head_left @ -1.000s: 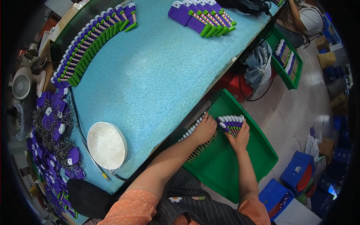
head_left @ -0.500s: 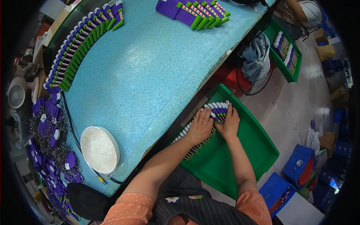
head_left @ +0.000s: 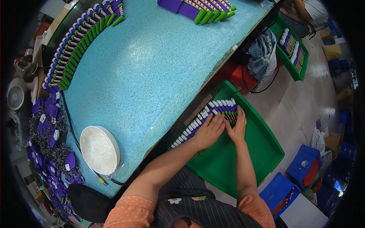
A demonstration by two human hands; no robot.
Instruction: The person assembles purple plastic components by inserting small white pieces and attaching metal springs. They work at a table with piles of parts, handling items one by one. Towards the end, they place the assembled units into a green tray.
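A slanting row of purple pieces (head_left: 196, 124) with white tops, small metal rings and striped, green-tipped parts lies along the table side of a green tray (head_left: 262, 152); they look like keychains. Over the row's middle rests my left hand (head_left: 210, 132), fingers stretched out and touching the pieces. At the row's right end is my right hand (head_left: 238, 128), its thumb apart from straight fingers that lie against the end pieces. Both hands are open, set close together. Some of the pieces' lower parts are hidden under my left hand and forearm.
On the blue speckled table (head_left: 125, 76) stand a curved row of purple-and-green pieces (head_left: 72, 57), another group of them (head_left: 201, 11) and a white bowl (head_left: 99, 150). Loose ringed pieces (head_left: 49, 129) pile up at left. A second green tray (head_left: 287, 53) and blue bins (head_left: 304, 163) sit at right.
Both hands have slid slightly lower on the row, uncovering more white tops at its far end and middle. The end pieces now lie visible between and beyond my fingers.
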